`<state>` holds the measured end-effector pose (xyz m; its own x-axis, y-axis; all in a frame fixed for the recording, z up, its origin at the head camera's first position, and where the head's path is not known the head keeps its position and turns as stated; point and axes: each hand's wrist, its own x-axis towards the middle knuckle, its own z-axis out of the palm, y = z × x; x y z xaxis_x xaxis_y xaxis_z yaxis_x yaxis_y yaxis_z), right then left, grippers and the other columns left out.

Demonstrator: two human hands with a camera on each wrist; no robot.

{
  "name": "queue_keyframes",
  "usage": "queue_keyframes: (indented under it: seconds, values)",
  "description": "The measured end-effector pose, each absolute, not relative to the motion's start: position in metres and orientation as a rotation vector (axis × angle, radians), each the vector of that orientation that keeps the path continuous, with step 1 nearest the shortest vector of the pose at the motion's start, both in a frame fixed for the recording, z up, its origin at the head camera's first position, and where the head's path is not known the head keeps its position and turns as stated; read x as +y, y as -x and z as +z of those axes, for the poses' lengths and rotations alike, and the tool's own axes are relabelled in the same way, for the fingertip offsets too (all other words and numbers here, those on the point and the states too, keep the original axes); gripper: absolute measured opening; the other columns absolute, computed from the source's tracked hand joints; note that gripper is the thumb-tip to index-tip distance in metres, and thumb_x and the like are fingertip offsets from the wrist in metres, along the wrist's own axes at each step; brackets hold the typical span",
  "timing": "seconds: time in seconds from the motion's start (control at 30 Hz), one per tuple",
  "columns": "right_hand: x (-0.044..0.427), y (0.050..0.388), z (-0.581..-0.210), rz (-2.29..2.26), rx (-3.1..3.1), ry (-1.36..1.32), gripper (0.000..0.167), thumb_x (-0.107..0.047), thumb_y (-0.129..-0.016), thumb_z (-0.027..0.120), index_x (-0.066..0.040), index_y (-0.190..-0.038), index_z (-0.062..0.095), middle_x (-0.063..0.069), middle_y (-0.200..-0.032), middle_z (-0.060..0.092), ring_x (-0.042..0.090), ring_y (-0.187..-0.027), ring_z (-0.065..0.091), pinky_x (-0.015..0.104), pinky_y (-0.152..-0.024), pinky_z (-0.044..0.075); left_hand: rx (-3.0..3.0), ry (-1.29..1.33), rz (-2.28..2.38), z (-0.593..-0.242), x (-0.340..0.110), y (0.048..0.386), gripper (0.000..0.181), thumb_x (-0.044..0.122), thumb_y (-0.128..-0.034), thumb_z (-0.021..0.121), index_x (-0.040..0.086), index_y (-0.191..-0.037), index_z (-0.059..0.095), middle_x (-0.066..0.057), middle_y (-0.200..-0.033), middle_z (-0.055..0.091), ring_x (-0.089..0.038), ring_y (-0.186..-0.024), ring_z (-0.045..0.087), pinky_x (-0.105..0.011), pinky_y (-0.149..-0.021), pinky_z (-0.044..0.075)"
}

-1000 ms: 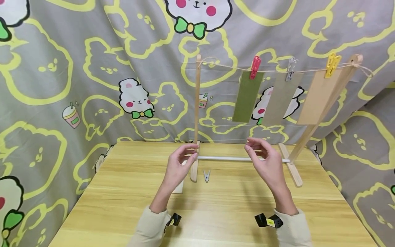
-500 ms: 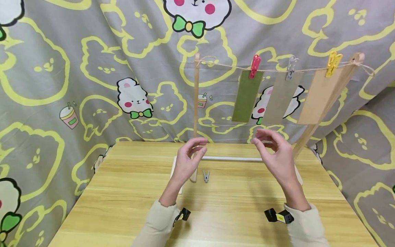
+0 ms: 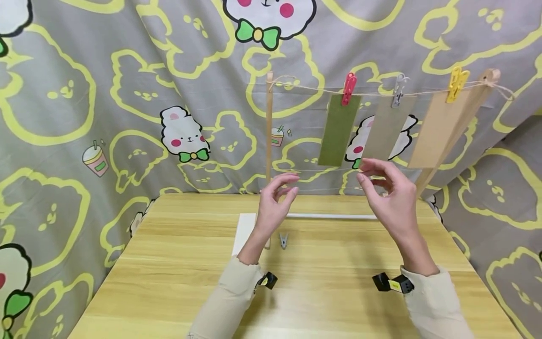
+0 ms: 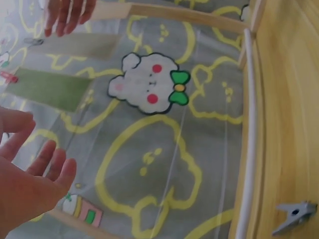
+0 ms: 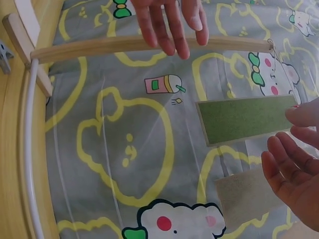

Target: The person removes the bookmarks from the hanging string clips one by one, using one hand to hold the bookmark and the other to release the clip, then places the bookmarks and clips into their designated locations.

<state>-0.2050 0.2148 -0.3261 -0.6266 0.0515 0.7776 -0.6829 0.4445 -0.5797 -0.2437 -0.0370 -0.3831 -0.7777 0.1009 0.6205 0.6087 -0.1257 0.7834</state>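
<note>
My left hand hovers above the table near the left post of a wooden stand, fingers loosely bent and nothing between them. My right hand is raised below the hanging sheets, also holding nothing. On the twine line hang a green sheet under a red clothespin, a grey-beige sheet under a grey clothespin, and a tan sheet under a yellow clothespin. A loose grey clothespin lies on the table, also visible in the left wrist view.
A white strip lies on the wooden table, partly hidden by the left forearm. The stand has a left post, a slanting right post and a white crossbar low down. A patterned curtain hangs behind.
Both hands have risen and shifted to the right, still holding nothing. More of the white strip shows beside the left forearm. The sheets and clothespins stay where they were.
</note>
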Motion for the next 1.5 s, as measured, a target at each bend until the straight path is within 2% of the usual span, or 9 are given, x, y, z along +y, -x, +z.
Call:
queue_keyframes:
  seconds: [0.27, 0.43, 0.5, 0.73, 0.93, 1.13, 1.27, 1.43, 1.5]
  values:
    - [0.219, 0.217, -0.319, 1.17, -1.923, -0.536, 0.034, 0.012, -0.086, 0.074, 0.005, -0.118, 0.071, 0.017, -0.106, 0.072, 0.008, -0.093, 0.066, 0.013, -0.081, 0.054, -1.761, 0.779, -1.994, -0.381, -0.022, 0.256, 0.024, -0.006, -0.0962, 0.065, -0.01, -0.12, 0.065, -0.028, -0.131, 0.06, -0.032, -0.121, 0.06, -0.058, -0.104, 0.049]
    - [0.219, 0.224, -0.312, 1.115, -1.911, -0.549, 0.031, 0.01, -0.087, 0.073, 0.007, -0.117, 0.071, 0.017, -0.104, 0.072, 0.006, -0.091, 0.065, 0.012, -0.079, 0.054, -1.79, 0.752, -2.003, -0.376, -0.016, 0.261, 0.027, -0.005, -0.0967, 0.065, -0.005, -0.124, 0.066, -0.024, -0.129, 0.063, -0.03, -0.119, 0.061, -0.047, -0.104, 0.052]
    - [0.219, 0.225, -0.308, 1.102, -1.911, -0.554, 0.03, 0.009, -0.088, 0.073, 0.005, -0.117, 0.071, 0.015, -0.105, 0.072, 0.005, -0.091, 0.065, 0.012, -0.08, 0.054, -1.799, 0.748, -2.016, -0.373, -0.014, 0.263, 0.028, -0.003, -0.0977, 0.065, -0.004, -0.125, 0.066, -0.021, -0.129, 0.065, -0.029, -0.12, 0.062, -0.042, -0.104, 0.052]
    - [0.22, 0.229, -0.295, 1.099, -1.908, -0.554, 0.031, 0.004, -0.089, 0.074, -0.001, -0.12, 0.073, 0.012, -0.105, 0.072, 0.008, -0.09, 0.066, 0.013, -0.079, 0.055, -1.773, 0.788, -2.075, -0.368, -0.005, 0.27, 0.029, -0.002, -0.0975, 0.066, -0.006, -0.126, 0.065, -0.02, -0.131, 0.064, -0.031, -0.121, 0.06, -0.051, -0.104, 0.051]
    - [0.219, 0.235, -0.286, 1.079, -1.943, -0.523, 0.034, 0.0, -0.09, 0.075, -0.006, -0.123, 0.073, 0.01, -0.106, 0.072, 0.006, -0.091, 0.065, 0.013, -0.081, 0.053, -1.748, 0.806, -2.054, -0.364, 0.004, 0.276, 0.027, -0.006, -0.0952, 0.067, -0.01, -0.122, 0.065, -0.024, -0.132, 0.062, -0.03, -0.123, 0.06, -0.049, -0.103, 0.052]
    - [0.217, 0.24, -0.274, 1.067, -1.932, -0.535, 0.033, 0.004, -0.09, 0.073, 0.0, -0.122, 0.071, 0.013, -0.106, 0.071, 0.003, -0.089, 0.065, 0.012, -0.082, 0.053, -1.754, 0.851, -2.086, -0.363, 0.011, 0.279, 0.031, -0.009, -0.0946, 0.065, -0.011, -0.125, 0.062, -0.022, -0.141, 0.058, -0.027, -0.13, 0.057, -0.043, -0.107, 0.05]
    - [0.218, 0.246, -0.267, 1.054, -1.916, -0.539, 0.032, 0.003, -0.09, 0.074, -0.002, -0.121, 0.072, 0.011, -0.107, 0.071, 0.005, -0.09, 0.065, 0.014, -0.082, 0.054, -1.759, 0.857, -2.09, -0.363, 0.015, 0.281, 0.031, -0.008, -0.0957, 0.064, -0.009, -0.127, 0.061, -0.021, -0.142, 0.057, -0.025, -0.131, 0.057, -0.042, -0.108, 0.049]
    - [0.215, 0.249, -0.254, 0.997, -1.886, -0.581, 0.03, 0.003, -0.09, 0.074, 0.002, -0.12, 0.072, 0.015, -0.11, 0.07, 0.01, -0.094, 0.064, 0.017, -0.085, 0.055, -1.735, 0.836, -2.101, -0.36, 0.016, 0.282, 0.032, -0.008, -0.0959, 0.064, -0.009, -0.128, 0.061, -0.021, -0.139, 0.06, -0.032, -0.129, 0.058, -0.046, -0.108, 0.048]
    - [0.212, 0.247, -0.248, 0.974, -1.867, -0.59, 0.028, 0.004, -0.09, 0.073, 0.005, -0.118, 0.072, 0.017, -0.11, 0.07, 0.012, -0.096, 0.063, 0.018, -0.087, 0.055, -1.732, 0.82, -2.116, -0.359, 0.016, 0.283, 0.033, -0.008, -0.0956, 0.065, -0.009, -0.128, 0.061, -0.021, -0.138, 0.061, -0.034, -0.127, 0.059, -0.045, -0.108, 0.049]
